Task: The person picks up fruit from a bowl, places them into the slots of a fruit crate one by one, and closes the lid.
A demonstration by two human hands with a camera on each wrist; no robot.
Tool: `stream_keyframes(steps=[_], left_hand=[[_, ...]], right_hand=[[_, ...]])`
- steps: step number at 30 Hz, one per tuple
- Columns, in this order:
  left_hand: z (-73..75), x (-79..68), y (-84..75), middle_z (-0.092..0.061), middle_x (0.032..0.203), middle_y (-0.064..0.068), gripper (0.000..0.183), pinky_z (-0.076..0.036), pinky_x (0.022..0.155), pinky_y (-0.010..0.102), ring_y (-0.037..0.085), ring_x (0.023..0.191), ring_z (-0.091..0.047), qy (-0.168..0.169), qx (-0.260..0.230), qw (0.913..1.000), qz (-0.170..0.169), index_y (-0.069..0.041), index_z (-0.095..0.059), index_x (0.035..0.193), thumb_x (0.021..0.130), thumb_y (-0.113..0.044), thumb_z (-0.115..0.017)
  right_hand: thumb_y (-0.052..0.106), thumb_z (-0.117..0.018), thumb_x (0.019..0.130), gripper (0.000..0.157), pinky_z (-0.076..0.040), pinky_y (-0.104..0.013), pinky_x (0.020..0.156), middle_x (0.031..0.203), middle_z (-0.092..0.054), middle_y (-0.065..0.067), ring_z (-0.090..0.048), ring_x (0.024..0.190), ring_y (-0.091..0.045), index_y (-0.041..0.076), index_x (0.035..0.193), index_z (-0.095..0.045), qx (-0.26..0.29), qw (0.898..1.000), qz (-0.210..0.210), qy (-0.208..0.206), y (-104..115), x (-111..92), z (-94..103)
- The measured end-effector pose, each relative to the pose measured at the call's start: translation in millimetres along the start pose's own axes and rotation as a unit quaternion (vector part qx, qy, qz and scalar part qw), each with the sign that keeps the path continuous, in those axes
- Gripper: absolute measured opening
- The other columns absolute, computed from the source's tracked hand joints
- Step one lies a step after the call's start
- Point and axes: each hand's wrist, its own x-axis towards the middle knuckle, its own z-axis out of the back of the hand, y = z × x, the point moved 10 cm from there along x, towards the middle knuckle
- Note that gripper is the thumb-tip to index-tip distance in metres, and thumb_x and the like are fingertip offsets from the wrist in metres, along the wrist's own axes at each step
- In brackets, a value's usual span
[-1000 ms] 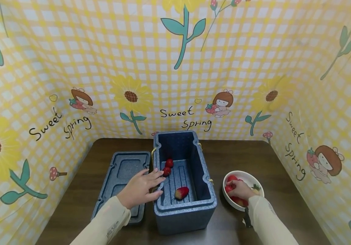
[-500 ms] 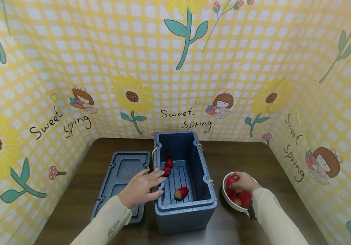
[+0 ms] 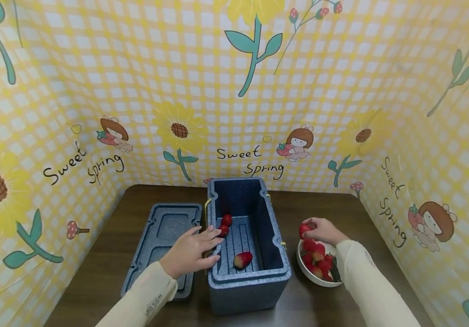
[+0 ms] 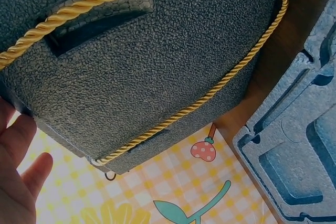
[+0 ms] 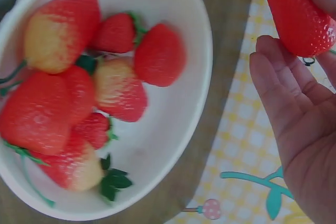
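My right hand (image 3: 325, 230) pinches a red strawberry (image 5: 300, 19) just above the far rim of a white bowl (image 3: 309, 272). Several more strawberries (image 5: 39, 111), some pale at one end, lie in that bowl, a few with green leaves. My left hand (image 3: 191, 252) rests on the left rim of a dark blue foam box (image 3: 247, 297), its fingers extended and holding nothing. Inside the box, one strawberry (image 3: 242, 260) lies near the front and two red fruits (image 3: 227, 220) lie against the left wall.
The blue box lid (image 3: 169, 222) lies on the brown table (image 3: 103, 254) left of the box, partly under my left forearm. A gold cord (image 4: 210, 90) hangs along the box's side. A yellow checked cloth (image 3: 242, 113) stands behind and around the table.
My right hand has come up out of the bowl towards its far edge, with a strawberry in its fingers. The left hand has stayed on the box rim.
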Motion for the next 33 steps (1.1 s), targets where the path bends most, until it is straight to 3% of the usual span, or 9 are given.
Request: stream_keyframes(steps=[4, 12, 19, 23, 33], left_hand=[[-0.1, -0.2, 0.4, -0.059, 0.132, 0.009, 0.044, -0.039, 0.1, 0.054, 0.025, 0.124, -0.053, 0.004, -0.001, 1.0, 0.004, -0.008, -0.066, 0.124, 0.092, -0.037, -0.057], [1.6, -0.7, -1.2, -0.06, 0.13, 0.008, 0.044, -0.04, 0.099, 0.052, 0.024, 0.123, -0.054, -0.005, 0.012, 0.9999, -0.007, -0.008, -0.067, 0.123, 0.092, -0.038, -0.057], [4.9, -0.2, -4.3, -0.061, 0.128, 0.008, 0.043, -0.041, 0.099, 0.052, 0.024, 0.12, -0.056, -0.015, 0.028, 0.9992, -0.022, -0.009, -0.068, 0.121, 0.092, -0.038, -0.057], [4.9, 0.3, -5.4, -0.061, 0.128, 0.009, 0.043, -0.041, 0.099, 0.052, 0.024, 0.12, -0.056, -0.01, 0.031, 0.9992, -0.024, -0.008, -0.068, 0.121, 0.092, -0.038, -0.057], [1.9, -3.6, -4.9, -0.058, 0.132, 0.01, 0.046, -0.043, 0.098, 0.05, 0.025, 0.123, -0.054, -0.017, 0.027, 0.9993, -0.022, -0.007, -0.064, 0.127, 0.092, -0.037, -0.056]], right_hand=[[0.014, -0.069, 0.081, 0.04, -0.054, -0.034, 0.069, 0.089, -0.067, -0.009, -0.06, 0.075, -0.019, -0.006, 0.115, -0.06, -0.012, 1.0, 0.016, -0.001, 12.2, 5.1, 7.8], [0.018, -0.068, 0.082, 0.042, -0.051, -0.033, 0.073, 0.09, -0.068, -0.012, -0.06, 0.078, -0.02, -0.007, 0.115, -0.061, -0.036, 0.998, 0.046, -0.02, 42.9, 14.2, 20.8], [0.015, -0.067, 0.085, 0.042, -0.053, -0.035, 0.071, 0.093, -0.067, -0.014, -0.061, 0.077, -0.026, -0.007, 0.119, -0.059, -0.004, 0.999, 0.033, -0.013, 60.8, 24.6, 23.2], [0.016, -0.068, 0.085, 0.042, -0.053, -0.035, 0.071, 0.093, -0.067, -0.015, -0.061, 0.078, -0.027, -0.007, 0.119, -0.059, -0.014, 0.999, 0.03, -0.016, 69.9, 30.3, 26.2], [0.013, -0.068, 0.084, 0.043, -0.053, -0.034, 0.069, 0.097, -0.066, -0.019, -0.06, 0.075, -0.022, -0.01, 0.119, -0.058, -0.022, 0.998, 0.057, -0.012, 100.9, 40.0, 26.7]])
